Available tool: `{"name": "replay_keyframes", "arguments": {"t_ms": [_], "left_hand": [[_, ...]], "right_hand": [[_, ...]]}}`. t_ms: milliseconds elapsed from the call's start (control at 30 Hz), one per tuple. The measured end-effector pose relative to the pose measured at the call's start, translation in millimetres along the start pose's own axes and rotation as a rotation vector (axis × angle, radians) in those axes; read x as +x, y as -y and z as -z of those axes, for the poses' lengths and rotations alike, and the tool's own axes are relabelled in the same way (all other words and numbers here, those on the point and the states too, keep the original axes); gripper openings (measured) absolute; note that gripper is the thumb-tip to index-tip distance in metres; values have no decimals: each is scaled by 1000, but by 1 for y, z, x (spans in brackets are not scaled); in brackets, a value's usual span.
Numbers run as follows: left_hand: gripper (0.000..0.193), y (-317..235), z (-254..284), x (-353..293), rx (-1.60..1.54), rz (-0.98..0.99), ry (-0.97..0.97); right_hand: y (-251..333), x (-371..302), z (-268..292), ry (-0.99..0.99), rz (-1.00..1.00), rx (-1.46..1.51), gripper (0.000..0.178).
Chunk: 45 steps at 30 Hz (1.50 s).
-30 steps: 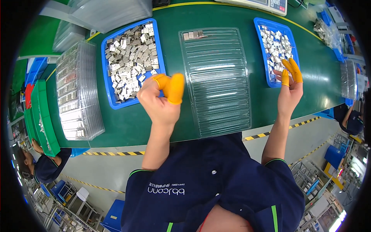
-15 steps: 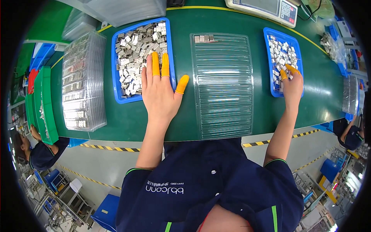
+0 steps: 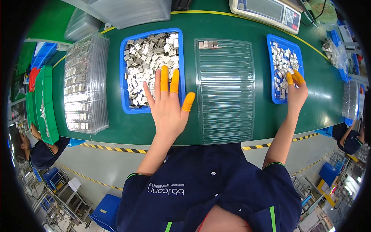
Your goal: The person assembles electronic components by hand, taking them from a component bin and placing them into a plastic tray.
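Note:
My left hand (image 3: 168, 112) lies open, fingers spread, over the near right corner of a blue tray (image 3: 123, 83). Small silver metal connector shells (image 3: 148, 58) fill that tray. Yellow finger cots cover its thumb and two fingers. On the right, my right hand (image 3: 296, 92) dips into a second blue tray (image 3: 302, 58) of small white parts with thin metal ends (image 3: 281, 58). Its thumb and forefinger, in yellow cots, pinch together; what lies between them is too small to make out. Between the hands is a clear plastic blister tray (image 3: 226, 104), with several shells (image 3: 208, 44) in its far slot.
Stacked filled blister trays (image 3: 85, 85) stand at left, beside a green bin (image 3: 47, 104). Clear plastic boxes (image 3: 131, 13) and a scale (image 3: 266, 13) line the far side. Co-workers (image 3: 46, 154) sit at the left and right edges of view.
The whole view has shifted slightly, so the trays appear lower and further right. My left hand has drawn a little nearer, its fingers spread wider. My right hand's fingers have closed closer together.

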<state>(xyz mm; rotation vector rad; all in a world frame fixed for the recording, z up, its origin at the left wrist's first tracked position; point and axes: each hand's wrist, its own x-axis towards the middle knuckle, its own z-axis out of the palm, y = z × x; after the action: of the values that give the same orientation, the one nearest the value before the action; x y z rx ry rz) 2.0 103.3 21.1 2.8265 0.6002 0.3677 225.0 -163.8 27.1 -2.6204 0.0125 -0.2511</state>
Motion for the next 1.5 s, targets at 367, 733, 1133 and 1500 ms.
{"name": "replay_keyframes", "arguments": {"t_ms": [367,733,1133,1500], "left_hand": [[37,44,10,61,-37,58,-265],[19,52,-13,61,-121,-46,-248],[21,56,6,58,-832,344,-280],[29,23,25,68,-1621,409,-379]], "right_hand": [[-22,17,-18,139,37,647,27],[-26,19,-15,-101,-62,966,30],[88,-8,-8,321,97,1211,21],[78,-13,-44,577,-84,1296,24]]}}
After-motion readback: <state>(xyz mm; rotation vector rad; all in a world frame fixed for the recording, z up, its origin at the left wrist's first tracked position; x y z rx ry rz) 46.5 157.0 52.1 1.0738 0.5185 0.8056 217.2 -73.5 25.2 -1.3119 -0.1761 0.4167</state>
